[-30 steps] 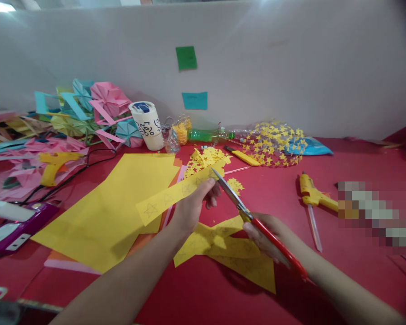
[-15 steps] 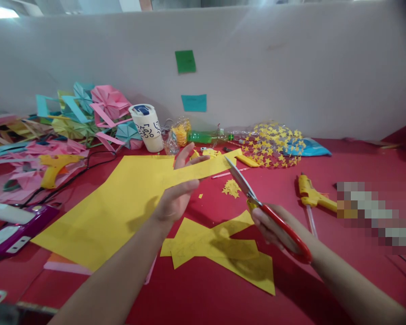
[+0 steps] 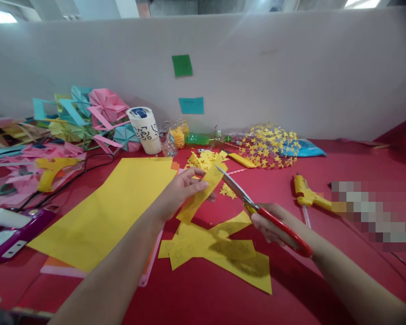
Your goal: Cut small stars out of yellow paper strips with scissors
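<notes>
My left hand [image 3: 184, 189] pinches a yellow paper strip [image 3: 201, 193] that now hangs on a slant, with faint pencil marks on it. My right hand [image 3: 269, 223] grips red-handled scissors [image 3: 235, 187], fingers wrapped about the handles. The scissor tips reach the strip's upper end; whether the blades are cutting it I cannot tell. Below lie several yellow paper strips [image 3: 209, 243], crossed over one another and marked with drawn stars. A small heap of cut yellow stars [image 3: 228, 191] sits behind the scissors, and more yellow scraps [image 3: 203, 159] lie past my left hand.
Large yellow sheets [image 3: 118, 203] cover the left. Yellow glue guns lie at left [image 3: 50, 171] and right [image 3: 307, 194]. Along the back stand a white tumbler [image 3: 145, 133], a green bottle [image 3: 203, 138], a star-covered clear piece [image 3: 269, 146] and folded paper flowers [image 3: 106, 106]. A yellow cutter [image 3: 242, 160] lies nearby.
My left hand has turned the strip from nearly level to a steep slant, its lower end swinging down toward the crossed strips. The fingers have closed on it; the scissors stay at its upper end.
</notes>
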{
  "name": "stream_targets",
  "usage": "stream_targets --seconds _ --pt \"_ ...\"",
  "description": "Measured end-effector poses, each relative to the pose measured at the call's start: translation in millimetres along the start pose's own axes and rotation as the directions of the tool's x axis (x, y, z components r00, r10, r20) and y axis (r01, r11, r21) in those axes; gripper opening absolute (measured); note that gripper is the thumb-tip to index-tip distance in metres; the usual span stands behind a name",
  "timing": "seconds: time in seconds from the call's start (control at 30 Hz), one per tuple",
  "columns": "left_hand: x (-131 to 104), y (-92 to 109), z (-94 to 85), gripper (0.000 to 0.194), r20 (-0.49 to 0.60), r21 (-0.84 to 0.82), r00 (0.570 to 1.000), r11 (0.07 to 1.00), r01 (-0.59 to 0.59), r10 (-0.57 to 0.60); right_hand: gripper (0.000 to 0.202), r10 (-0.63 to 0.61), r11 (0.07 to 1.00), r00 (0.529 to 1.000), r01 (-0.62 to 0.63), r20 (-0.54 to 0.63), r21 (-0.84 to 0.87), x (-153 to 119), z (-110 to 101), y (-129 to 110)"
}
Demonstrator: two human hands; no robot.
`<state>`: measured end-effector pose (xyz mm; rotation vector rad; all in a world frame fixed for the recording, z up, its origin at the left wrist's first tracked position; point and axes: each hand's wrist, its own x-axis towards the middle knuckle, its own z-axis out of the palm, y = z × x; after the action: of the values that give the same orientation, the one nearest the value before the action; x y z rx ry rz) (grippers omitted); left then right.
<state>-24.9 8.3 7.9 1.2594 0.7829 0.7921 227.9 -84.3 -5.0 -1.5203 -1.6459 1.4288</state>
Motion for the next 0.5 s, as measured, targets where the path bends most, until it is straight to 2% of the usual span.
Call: stream_targets --seconds 0.1,0.17,0.27,0.37,0.5 --pt "-1.7 -0.4 11.7 0.022 0.024 0.073 0.999 0.996 -0.049 0.047 0.049 0.017 0.999 0.997 -0.014 0.069 -0.045 1.1 2.5 -2.6" --pt "-3.8 -0.5 17.7 0.025 -0.023 0.159 0.994 0.982 -0.106 0.111 0.049 0.010 0.999 0.997 -0.006 0.081 -0.047 1.0 5.5 -3.3" --pt "-5.8 -2.3 23.0 0.027 -0.116 0.246 0.980 0.960 -0.132 0.165 0.050 0.008 1.000 0.998 -0.010 0.067 0.019 -1.1 12.5 -3.3" --pt "-6.3 -5.2 26.0 0.026 -0.167 0.263 0.968 0.954 -0.141 0.189 0.050 -0.014 0.994 0.998 0.007 0.057 0.109 -3.4 20.3 -2.9" --pt "-6.8 -6.7 29.8 0.024 -0.179 0.230 0.965 0.962 -0.150 0.193 0.050 -0.026 0.993 0.997 0.018 0.067 0.117 -4.0 27.8 -1.3"
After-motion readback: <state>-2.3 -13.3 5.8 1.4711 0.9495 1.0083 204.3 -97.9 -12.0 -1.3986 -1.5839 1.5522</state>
